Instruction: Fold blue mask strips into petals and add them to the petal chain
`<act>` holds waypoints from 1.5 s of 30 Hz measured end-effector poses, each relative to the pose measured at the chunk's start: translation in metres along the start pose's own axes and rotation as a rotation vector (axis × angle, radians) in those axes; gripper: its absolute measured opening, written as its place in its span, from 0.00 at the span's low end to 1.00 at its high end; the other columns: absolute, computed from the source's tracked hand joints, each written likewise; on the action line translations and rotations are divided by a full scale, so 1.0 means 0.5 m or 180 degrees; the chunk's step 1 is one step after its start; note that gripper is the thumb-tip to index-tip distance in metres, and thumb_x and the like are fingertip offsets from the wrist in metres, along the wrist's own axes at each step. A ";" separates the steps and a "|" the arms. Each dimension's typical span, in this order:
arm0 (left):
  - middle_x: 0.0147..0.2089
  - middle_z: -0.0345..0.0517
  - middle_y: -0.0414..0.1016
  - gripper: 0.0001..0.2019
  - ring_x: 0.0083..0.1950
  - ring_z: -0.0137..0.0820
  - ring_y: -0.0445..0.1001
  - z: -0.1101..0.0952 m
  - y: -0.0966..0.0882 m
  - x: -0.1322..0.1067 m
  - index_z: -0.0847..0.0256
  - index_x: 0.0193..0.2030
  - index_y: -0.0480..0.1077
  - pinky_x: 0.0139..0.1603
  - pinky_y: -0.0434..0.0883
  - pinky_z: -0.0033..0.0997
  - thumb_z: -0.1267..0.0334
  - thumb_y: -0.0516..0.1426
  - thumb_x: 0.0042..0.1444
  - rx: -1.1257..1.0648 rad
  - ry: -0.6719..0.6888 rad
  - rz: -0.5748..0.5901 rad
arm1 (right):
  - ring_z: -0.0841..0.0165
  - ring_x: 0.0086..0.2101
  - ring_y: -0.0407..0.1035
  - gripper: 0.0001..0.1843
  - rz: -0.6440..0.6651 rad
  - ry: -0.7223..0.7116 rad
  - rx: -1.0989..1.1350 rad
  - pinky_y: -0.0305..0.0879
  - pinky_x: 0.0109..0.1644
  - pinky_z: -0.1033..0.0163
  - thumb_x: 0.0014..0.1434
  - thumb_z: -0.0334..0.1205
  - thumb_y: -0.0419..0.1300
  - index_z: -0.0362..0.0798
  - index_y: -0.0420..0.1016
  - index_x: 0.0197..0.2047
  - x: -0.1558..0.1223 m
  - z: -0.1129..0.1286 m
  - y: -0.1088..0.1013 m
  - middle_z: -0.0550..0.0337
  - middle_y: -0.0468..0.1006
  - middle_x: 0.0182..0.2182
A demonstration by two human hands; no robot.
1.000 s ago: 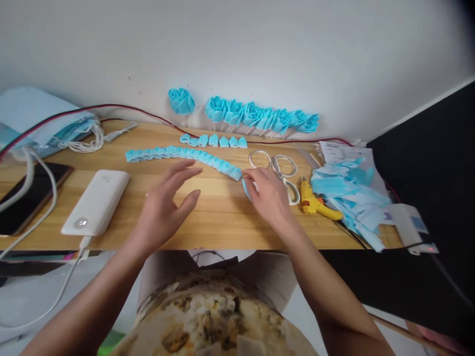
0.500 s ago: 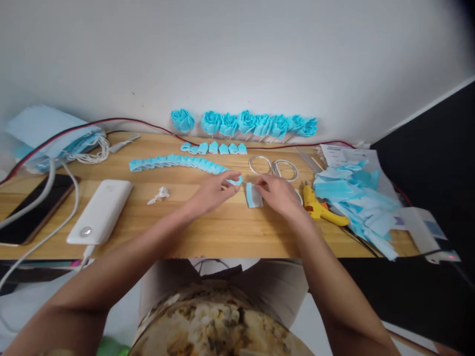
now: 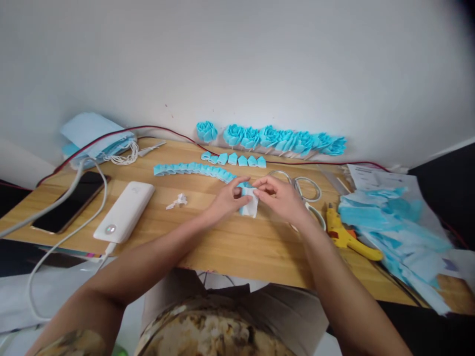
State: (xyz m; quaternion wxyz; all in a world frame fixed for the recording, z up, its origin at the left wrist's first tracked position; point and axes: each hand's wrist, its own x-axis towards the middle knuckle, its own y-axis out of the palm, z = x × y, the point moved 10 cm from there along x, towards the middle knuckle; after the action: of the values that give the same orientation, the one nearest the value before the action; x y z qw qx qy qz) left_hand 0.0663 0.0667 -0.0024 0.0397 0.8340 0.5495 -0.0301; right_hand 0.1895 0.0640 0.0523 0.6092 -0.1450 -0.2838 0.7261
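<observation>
Between my two hands is a small piece of blue-and-white fabric (image 3: 250,206), its white face toward me. My left hand (image 3: 229,200) pinches its left side between thumb and fingers. At its upper right edge, my right hand (image 3: 278,197) grips it with the fingertips. Just behind my left hand, a curved row of folded blue petals (image 3: 193,168) lies on the wooden table (image 3: 222,247). Farther back sits a short row of separate blue petals (image 3: 233,158). Finished blue fabric roses (image 3: 267,136) lean in a line against the wall.
At right are scissors (image 3: 315,215), a yellow glue gun (image 3: 343,237) and a heap of blue fabric scraps (image 3: 404,232). A white power bank (image 3: 124,210), a phone (image 3: 72,202) and a stack of blue sheets (image 3: 94,133) occupy the left. A red-black cable (image 3: 166,129) runs along the back.
My left hand has come over from the petal row and now holds the fabric piece together with my right hand. The piece is lifted and turned. The whole view has shifted.
</observation>
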 end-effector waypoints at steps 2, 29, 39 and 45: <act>0.28 0.35 0.67 0.26 0.29 0.28 0.66 0.000 -0.012 0.000 0.62 0.63 0.65 0.31 0.64 0.28 0.67 0.60 0.56 -0.0012 -0.0007 -0.0120 | 0.66 0.29 0.74 0.09 0.0018 -0.0042 0.0073 0.67 0.36 0.61 0.59 0.44 0.61 0.52 0.75 0.42 0.011 -0.004 0.011 0.63 0.82 0.29; 0.30 0.42 0.78 0.17 0.29 0.28 0.72 -0.114 -0.145 -0.056 0.63 0.53 0.74 0.37 0.72 0.30 0.55 0.57 0.61 0.0466 0.0952 -0.1049 | 0.57 0.40 0.81 0.19 -0.0207 -0.0280 -0.1800 0.69 0.42 0.59 0.71 0.41 0.51 0.52 0.80 0.57 -0.022 -0.007 -0.020 0.54 0.87 0.41; 0.62 0.59 0.73 0.30 0.57 0.42 0.76 -0.159 -0.354 0.075 0.64 0.65 0.67 0.62 0.69 0.42 0.65 0.64 0.55 0.1903 0.0711 -0.2429 | 0.57 0.41 0.83 0.17 -0.0089 -0.0532 -0.1635 0.73 0.41 0.59 0.69 0.40 0.54 0.53 0.83 0.51 -0.014 -0.028 0.017 0.57 0.87 0.44; 0.67 0.66 0.69 0.38 0.68 0.48 0.68 -0.106 -0.404 0.184 0.68 0.66 0.61 0.68 0.64 0.42 0.62 0.69 0.51 0.1796 0.0383 -0.2526 | 0.58 0.42 0.83 0.17 0.0013 -0.0485 -0.1491 0.74 0.42 0.58 0.69 0.41 0.53 0.53 0.82 0.51 -0.013 -0.037 0.028 0.57 0.87 0.45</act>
State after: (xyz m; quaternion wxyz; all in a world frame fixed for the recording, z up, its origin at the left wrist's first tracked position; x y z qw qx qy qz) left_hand -0.0825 0.2354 0.0350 -0.2342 0.5388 0.7966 -0.1423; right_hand 0.1901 0.0606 0.0283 0.5343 -0.2276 -0.4893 0.6506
